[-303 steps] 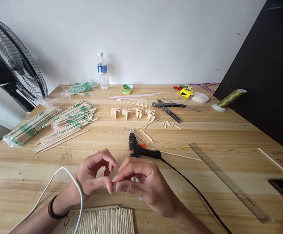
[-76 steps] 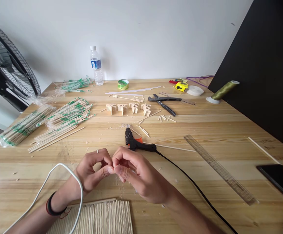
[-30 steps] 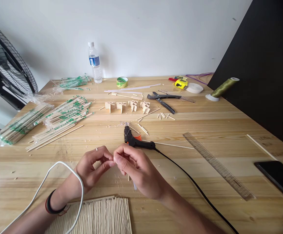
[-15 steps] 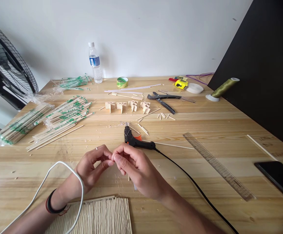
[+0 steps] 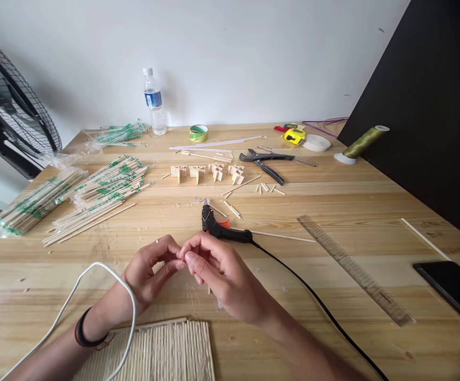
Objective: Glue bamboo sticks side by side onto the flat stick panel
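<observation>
My left hand (image 5: 153, 272) and my right hand (image 5: 218, 275) meet at the fingertips above the table, both in a closed pinch. Whatever they pinch is hidden by the fingers or too small to name. Just beyond them lies a black hot glue gun (image 5: 218, 225) with an orange trigger, its nozzle pointing away. Below my hands, at the front edge of view, rests a flat panel of wooden sticks laid side by side (image 5: 174, 349). Several small stick-built pieces (image 5: 197, 172) stand in a row farther back. A white cable (image 5: 107, 267) loops over my left wrist.
Bundles of wooden sticks (image 5: 103, 185) in plastic lie at left, near a fan (image 5: 11, 95) and a water bottle (image 5: 155, 103). Cutters (image 5: 269, 161), a tape measure (image 5: 294, 136) and a thread spool (image 5: 365, 144) sit behind. A ruler (image 5: 352, 270) and phone (image 5: 452, 291) lie right.
Almost nothing differs. My hands stay pinched together in the same place, with only a slight shift of the right fingertips to the left.
</observation>
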Demonstrator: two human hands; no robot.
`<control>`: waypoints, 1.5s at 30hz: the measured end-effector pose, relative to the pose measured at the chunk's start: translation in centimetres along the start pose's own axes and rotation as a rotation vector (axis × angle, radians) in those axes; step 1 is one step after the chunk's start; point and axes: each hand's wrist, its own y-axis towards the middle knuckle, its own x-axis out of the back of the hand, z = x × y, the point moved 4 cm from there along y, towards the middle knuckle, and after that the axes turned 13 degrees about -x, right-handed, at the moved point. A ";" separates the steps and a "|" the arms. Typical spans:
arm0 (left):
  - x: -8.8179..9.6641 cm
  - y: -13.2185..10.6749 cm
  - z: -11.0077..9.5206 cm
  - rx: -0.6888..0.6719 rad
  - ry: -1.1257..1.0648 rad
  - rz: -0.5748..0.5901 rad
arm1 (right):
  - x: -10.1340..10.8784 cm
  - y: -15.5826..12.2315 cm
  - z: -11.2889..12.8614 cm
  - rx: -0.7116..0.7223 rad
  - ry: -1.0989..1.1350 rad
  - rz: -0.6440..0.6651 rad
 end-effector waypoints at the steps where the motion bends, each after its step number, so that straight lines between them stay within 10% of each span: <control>1: 0.0 0.0 0.0 -0.004 -0.003 -0.001 | 0.0 0.0 0.0 -0.001 0.001 -0.001; 45: -0.1 0.3 -0.5 -0.028 0.032 0.013 | -0.4 0.0 -0.2 -0.028 -0.004 0.028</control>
